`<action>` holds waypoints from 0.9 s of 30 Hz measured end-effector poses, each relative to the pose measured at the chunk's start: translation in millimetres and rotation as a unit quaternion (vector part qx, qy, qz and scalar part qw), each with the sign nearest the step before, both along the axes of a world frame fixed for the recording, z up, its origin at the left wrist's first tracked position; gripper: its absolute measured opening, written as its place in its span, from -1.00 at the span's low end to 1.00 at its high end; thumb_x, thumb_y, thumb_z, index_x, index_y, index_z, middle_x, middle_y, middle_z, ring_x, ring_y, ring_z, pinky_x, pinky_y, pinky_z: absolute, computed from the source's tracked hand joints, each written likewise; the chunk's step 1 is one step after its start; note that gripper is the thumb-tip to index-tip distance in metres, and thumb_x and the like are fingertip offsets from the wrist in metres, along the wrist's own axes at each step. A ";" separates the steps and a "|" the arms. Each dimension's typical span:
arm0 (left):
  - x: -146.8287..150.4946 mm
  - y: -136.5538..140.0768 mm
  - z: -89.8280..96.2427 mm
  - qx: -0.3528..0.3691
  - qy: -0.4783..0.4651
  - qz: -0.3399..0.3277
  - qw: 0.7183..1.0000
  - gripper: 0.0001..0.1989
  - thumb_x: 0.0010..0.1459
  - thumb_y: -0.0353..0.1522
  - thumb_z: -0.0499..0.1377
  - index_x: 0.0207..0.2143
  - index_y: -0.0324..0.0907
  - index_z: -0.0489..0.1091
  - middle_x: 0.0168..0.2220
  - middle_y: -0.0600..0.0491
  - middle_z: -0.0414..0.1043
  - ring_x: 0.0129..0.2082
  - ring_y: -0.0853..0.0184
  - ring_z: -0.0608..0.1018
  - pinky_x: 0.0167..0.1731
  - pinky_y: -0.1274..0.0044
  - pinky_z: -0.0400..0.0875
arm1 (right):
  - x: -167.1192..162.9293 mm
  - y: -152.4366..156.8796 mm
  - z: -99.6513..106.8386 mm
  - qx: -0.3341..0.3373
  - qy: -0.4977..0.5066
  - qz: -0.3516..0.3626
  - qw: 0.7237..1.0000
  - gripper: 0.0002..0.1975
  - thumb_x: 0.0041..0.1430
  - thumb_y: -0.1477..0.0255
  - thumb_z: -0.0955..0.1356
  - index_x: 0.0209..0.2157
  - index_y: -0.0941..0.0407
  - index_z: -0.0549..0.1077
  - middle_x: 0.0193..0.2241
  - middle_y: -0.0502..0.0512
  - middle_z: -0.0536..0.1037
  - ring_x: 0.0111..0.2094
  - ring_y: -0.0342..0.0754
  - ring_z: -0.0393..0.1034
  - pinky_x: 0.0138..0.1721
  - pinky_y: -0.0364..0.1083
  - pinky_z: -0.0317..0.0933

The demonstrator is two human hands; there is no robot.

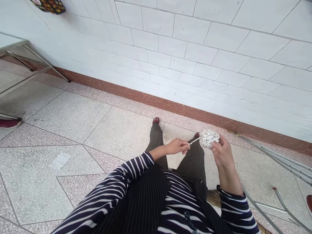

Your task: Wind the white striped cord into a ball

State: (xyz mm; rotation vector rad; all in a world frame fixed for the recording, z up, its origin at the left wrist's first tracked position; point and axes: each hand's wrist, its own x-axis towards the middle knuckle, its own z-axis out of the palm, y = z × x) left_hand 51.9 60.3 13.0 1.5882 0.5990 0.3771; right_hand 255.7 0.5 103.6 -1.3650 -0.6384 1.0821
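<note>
Cord bundle (209, 138), white, looped, right of centre above the floor (90, 107). Left to right: metal-legged table (14, 45); white sheet (59, 160) on floor; left hand (177, 146), thumb and fingers pinching strand (194, 141) from bundle; right hand (223, 153), thumb and fingers pinching bundle's side; metal tubing (275, 153) near wall (175, 70).

White cord bundle (209, 138), navy-white striped sleeves (114, 182)

Patterned object (51, 6): blurred, cut off above | table (12, 41): cut off left | right hand (222, 152): some fingertips hidden behind white cord bundle (208, 138) | straw bristles (213, 198) (broom or not, I can't tell): partly behind right sleeve (237, 211)
</note>
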 end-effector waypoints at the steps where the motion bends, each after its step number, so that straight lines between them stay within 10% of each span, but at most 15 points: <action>1: 1.3 -1.7 2.5 -0.008 -0.007 -0.007 1.000 -0.70 0.36 -0.30 0.06 -0.42 -0.24 0.41 -0.51 0.12 0.46 -0.48 0.47 0.47 -0.32 0.63 0.31 | -2.0 2.6 1.7 0.013 0.020 -0.027 0.999 -0.57 -0.33 0.38 0.60 -0.33 0.10 0.51 -0.33 0.03 0.55 -0.32 -0.05 0.42 -0.31 -0.05 0.40; 11: -12.5 37.0 46.2 -0.027 -0.038 0.065 0.997 -0.80 0.27 -0.42 0.06 -0.25 -0.27 0.48 -0.53 0.10 0.50 -0.44 0.43 0.49 -0.27 0.59 0.33 | -15.4 0.2 28.2 0.112 0.092 -0.011 0.989 -0.53 -0.16 0.37 0.50 -0.11 0.04 0.52 -0.01 0.13 0.56 -0.14 0.03 0.50 -0.32 -0.08 0.45; 17: -21.8 29.4 39.5 -0.023 0.004 0.053 0.998 -0.66 0.35 -0.24 0.04 -0.29 -0.28 0.49 -0.60 0.10 0.45 -0.54 0.45 0.41 -0.41 0.61 0.27 | -9.4 8.4 44.3 0.157 0.036 -0.007 0.987 -0.55 -0.07 0.31 0.46 -0.07 0.03 0.48 -0.01 0.13 0.53 -0.05 0.06 0.47 -0.22 -0.03 0.44; 23: -20.3 -1.9 38.9 0.058 0.042 0.000 0.997 -0.65 0.33 -0.29 0.07 -0.49 -0.25 0.43 -0.54 0.11 0.46 -0.51 0.49 0.38 -0.41 0.65 0.22 | -3.2 37.2 24.2 0.151 -0.194 -0.092 0.965 -0.48 -0.23 0.39 0.56 -0.17 0.10 0.42 -0.20 0.06 0.50 -0.16 -0.02 0.42 -0.15 -0.05 0.34; 27: -18.1 -4.2 59.6 0.117 0.044 -0.037 0.991 -0.63 0.31 -0.33 0.07 -0.57 -0.23 0.36 -0.59 0.13 0.39 -0.56 0.50 0.36 -0.45 0.63 0.17 | -2.4 44.1 -15.5 0.083 -0.389 0.018 0.917 -0.43 -0.21 0.34 0.54 -0.08 0.08 0.42 -0.01 0.16 0.43 0.01 0.10 0.34 -0.14 -0.01 0.31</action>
